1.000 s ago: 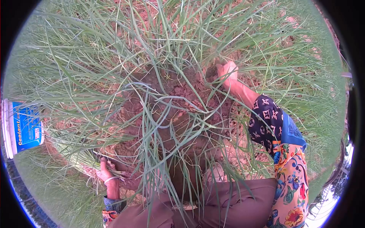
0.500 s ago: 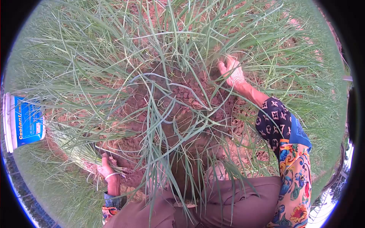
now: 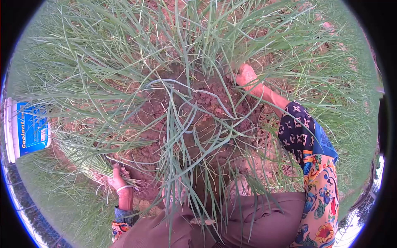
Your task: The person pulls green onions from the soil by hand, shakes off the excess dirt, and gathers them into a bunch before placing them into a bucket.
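Observation:
Low on the left, my left hand (image 3: 118, 180) is closed around a bunch of spring onions (image 3: 93, 165), their pale root ends pointing to the right near the soil and their green leaves trailing up to the left. My right hand (image 3: 247, 76) reaches in among the growing onion plants (image 3: 206, 53) at the upper right, close to the ground. Its fingers are curled in, and leaves hide what they may hold. Long green leaves (image 3: 178, 144) hang across the middle of the view, in front of the reddish soil (image 3: 211, 101).
A white bucket with a blue coolant label (image 3: 33, 128) stands at the far left. Dense onion leaves spread on both sides. My bent knees in brown trousers (image 3: 256, 215) and my shoes (image 3: 237, 186) are at the bottom.
My right hand has moved slightly down and left, and its fingers have curled in more. The left hand still grips the bunch. The view has shifted a little.

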`<state>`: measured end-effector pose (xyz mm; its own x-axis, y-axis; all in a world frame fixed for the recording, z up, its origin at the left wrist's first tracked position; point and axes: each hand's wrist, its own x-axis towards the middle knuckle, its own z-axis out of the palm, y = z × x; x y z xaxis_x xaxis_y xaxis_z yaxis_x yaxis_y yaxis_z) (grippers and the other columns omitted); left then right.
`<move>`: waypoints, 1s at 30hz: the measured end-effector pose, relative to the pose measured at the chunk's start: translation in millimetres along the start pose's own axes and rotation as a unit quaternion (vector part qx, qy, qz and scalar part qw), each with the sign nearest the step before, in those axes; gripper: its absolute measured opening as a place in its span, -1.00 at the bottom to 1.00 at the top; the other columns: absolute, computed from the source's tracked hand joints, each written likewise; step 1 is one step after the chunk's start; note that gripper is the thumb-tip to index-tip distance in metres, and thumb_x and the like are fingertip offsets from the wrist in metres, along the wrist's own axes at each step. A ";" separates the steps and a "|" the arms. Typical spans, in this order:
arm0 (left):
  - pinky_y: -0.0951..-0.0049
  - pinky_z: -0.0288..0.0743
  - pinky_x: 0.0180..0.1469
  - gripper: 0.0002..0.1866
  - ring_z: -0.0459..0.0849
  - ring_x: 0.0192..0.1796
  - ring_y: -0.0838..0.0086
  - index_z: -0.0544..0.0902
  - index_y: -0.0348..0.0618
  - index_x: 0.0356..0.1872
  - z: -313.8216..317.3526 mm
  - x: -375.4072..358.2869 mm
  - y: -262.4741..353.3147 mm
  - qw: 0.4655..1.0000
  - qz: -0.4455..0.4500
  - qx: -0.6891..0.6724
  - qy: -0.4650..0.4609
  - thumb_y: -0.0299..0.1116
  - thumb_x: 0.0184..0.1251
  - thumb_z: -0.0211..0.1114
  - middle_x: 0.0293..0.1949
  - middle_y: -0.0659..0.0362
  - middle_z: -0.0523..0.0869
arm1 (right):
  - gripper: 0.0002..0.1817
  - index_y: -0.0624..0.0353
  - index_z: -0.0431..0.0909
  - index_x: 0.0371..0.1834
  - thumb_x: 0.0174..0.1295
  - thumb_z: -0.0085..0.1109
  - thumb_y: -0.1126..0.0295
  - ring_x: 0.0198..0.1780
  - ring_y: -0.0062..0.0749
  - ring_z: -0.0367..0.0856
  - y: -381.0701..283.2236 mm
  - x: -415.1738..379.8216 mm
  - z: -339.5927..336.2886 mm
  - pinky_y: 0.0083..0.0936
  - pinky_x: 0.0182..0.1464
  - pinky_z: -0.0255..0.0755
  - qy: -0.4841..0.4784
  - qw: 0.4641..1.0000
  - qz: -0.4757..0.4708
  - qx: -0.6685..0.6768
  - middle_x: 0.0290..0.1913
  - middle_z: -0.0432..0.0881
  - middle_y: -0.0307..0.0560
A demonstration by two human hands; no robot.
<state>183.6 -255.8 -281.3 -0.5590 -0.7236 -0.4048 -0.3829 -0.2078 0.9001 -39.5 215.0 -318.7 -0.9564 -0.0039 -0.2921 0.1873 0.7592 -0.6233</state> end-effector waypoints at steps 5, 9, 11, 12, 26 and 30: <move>0.61 0.33 -0.68 -0.92 0.41 -0.72 0.58 0.47 -0.19 -0.34 3.7 -5.1 6.3 1.000 -0.004 0.003 -0.014 -0.47 0.16 0.17 -0.68 0.23 0.48 | -0.72 0.38 0.46 -0.39 0.01 0.11 0.32 -0.29 0.13 0.54 2.8 2.8 0.2 -0.14 -0.24 0.41 0.009 0.994 -0.060 -0.086 -0.43 0.53 0.28; 0.61 0.32 -0.69 -0.91 0.42 -0.72 0.58 0.46 -0.19 -0.34 -1.7 4.1 -0.2 1.000 -0.015 0.015 -0.003 -0.46 0.16 0.18 -0.68 0.22 0.49 | -0.73 0.37 0.47 -0.35 0.04 0.08 0.33 -0.25 0.16 0.52 -0.5 -9.6 2.5 -0.14 -0.18 0.40 0.088 0.991 -0.092 -0.039 -0.40 0.52 0.29; 0.60 0.32 -0.70 -0.91 0.41 -0.73 0.58 0.46 -0.19 -0.35 -1.0 -0.7 4.0 1.000 -0.011 0.022 0.010 -0.45 0.16 0.19 -0.68 0.22 0.49 | -0.73 0.33 0.51 -0.35 0.02 0.10 0.31 -0.32 0.06 0.55 12.2 -10.8 19.2 -0.22 -0.19 0.40 0.175 0.973 -0.145 0.037 -0.44 0.55 0.22; 0.60 0.32 -0.70 -0.90 0.41 -0.73 0.57 0.46 -0.20 -0.36 2.6 -2.2 5.3 1.000 -0.010 0.024 0.015 -0.45 0.16 0.19 -0.68 0.22 0.49 | -0.73 0.31 0.51 -0.34 0.01 0.10 0.30 -0.33 0.03 0.55 4.7 -8.9 16.9 -0.24 -0.19 0.40 0.185 0.976 -0.094 0.071 -0.44 0.56 0.20; 0.61 0.34 -0.73 -0.88 0.42 -0.72 0.58 0.49 -0.23 -0.32 -2.1 -1.9 0.7 1.000 0.006 0.009 0.012 -0.48 0.12 0.19 -0.64 0.22 0.49 | -0.68 0.39 0.51 -0.40 -0.01 0.19 0.28 -0.29 0.18 0.53 -28.5 12.1 0.6 -0.15 -0.21 0.41 0.090 0.987 -0.118 -0.057 -0.44 0.52 0.33; 0.61 0.35 -0.72 -0.88 0.42 -0.72 0.57 0.50 -0.23 -0.30 0.1 -3.1 1.9 1.000 0.011 -0.010 0.003 -0.49 0.12 0.17 -0.61 0.21 0.51 | -0.69 0.35 0.52 -0.31 0.04 0.15 0.27 -0.24 0.19 0.51 -31.4 5.6 -2.2 -0.14 -0.20 0.39 0.143 0.979 -0.145 -0.011 -0.39 0.53 0.33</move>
<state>184.4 -253.9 -278.4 -0.5620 -0.7323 -0.3845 -0.3559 -0.2056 0.9116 -51.2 192.5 -299.2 -0.9928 -0.0417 0.1125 -0.1039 0.7671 -0.6330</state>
